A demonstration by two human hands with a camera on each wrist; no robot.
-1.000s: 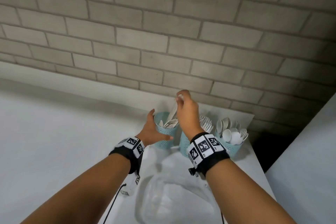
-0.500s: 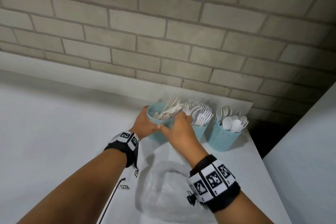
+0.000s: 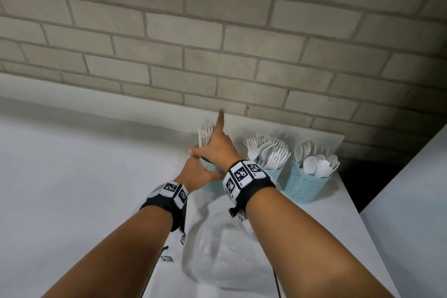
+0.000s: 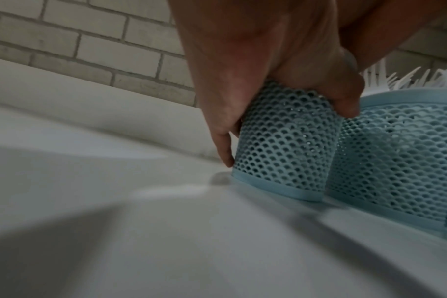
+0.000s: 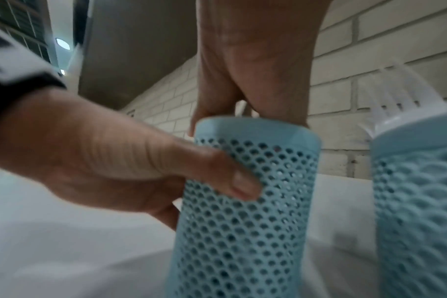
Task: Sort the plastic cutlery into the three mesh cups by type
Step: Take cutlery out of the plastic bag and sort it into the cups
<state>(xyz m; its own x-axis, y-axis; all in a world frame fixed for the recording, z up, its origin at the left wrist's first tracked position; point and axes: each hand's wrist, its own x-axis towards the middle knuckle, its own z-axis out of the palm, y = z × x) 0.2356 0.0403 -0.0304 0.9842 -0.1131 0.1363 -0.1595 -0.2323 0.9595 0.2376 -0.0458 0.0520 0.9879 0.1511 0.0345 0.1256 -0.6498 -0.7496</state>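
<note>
left hand [image 3: 197, 173] wrapped round left cup [image 5: 242, 211] on bench [image 3: 72, 176] | right hand [image 3: 217, 146] clamped on knives [image 3: 204, 136] in it, index sticking up | forks, spoons cups right

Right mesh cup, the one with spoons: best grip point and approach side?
Wrap the mesh wall of the spoon cup below its rim, coming from the front or right. Spoon bowls fan out over the top, blocking a top grasp, and the fork cup stands close on its left.
</note>
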